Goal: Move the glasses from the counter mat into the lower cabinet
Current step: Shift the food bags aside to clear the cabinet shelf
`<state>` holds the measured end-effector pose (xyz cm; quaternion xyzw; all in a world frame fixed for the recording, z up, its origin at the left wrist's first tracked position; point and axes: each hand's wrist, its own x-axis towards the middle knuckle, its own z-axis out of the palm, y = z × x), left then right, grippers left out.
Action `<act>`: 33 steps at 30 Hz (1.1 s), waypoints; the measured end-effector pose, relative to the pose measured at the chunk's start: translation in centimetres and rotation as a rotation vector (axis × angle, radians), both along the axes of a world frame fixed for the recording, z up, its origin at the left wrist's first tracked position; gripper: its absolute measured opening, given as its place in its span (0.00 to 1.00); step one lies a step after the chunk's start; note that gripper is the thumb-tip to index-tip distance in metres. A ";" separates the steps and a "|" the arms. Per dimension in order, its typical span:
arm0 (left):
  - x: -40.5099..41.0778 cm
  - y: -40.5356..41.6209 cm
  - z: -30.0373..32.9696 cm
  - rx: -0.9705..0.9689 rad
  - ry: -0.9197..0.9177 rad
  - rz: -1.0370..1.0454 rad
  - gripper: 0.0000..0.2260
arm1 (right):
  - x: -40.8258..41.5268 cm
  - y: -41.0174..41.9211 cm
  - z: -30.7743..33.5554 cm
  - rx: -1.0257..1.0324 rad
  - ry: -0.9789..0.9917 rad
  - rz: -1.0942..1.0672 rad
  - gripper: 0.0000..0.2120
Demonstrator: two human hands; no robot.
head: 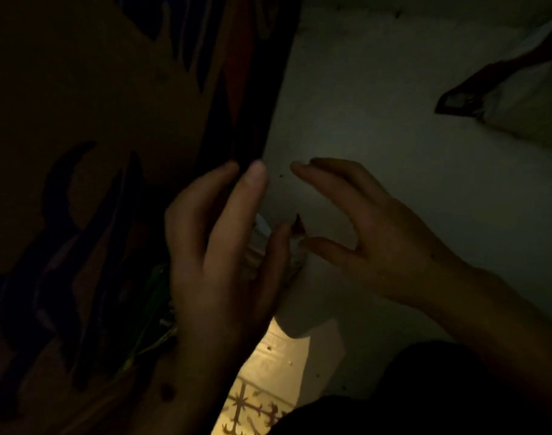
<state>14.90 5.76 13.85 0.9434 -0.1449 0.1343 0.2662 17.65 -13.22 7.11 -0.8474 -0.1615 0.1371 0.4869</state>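
Upper right, a pale matt wall [378, 105] with a smooth painted look; lower centre, glossy patterned floor tile [262, 400]; left, a dull dark-patterned panel [80, 120].

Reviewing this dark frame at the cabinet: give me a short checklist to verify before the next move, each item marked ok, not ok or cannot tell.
1. Left hand on the dark door edge: ok, fingertips lie along it.
2. Right hand free: ok, fingers relaxed, holding nothing.
3. A glass in either hand: not ok, none visible.
4. What the small pale object between the hands is: cannot tell, too dim.
5. Room inside the cabinet: cannot tell, interior not shown.
6. Lighting: not ok, only the patterned floor is lit.
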 end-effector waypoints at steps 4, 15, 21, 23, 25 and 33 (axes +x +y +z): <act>-5.1 1.0 -1.3 -0.083 0.001 -0.013 0.19 | -0.2 1.5 -0.7 0.006 -0.045 0.208 0.37; -14.5 1.1 -6.4 -0.288 0.227 0.442 0.13 | -0.9 1.3 -4.3 -0.061 -0.294 0.539 0.29; -17.5 2.5 -7.5 -0.154 0.410 0.510 0.22 | -0.7 2.2 -6.1 -0.226 -0.433 0.705 0.34; -18.2 2.8 -7.8 -0.076 0.494 0.544 0.27 | -0.4 2.5 -6.5 -0.234 -0.461 0.699 0.33; -18.1 3.0 -8.1 -0.058 0.546 0.561 0.32 | -0.4 2.7 -6.7 -0.227 -0.478 0.688 0.31; -15.8 2.5 -10.1 -0.291 0.452 0.531 0.38 | -1.2 3.2 -7.0 -0.315 -0.532 0.598 0.26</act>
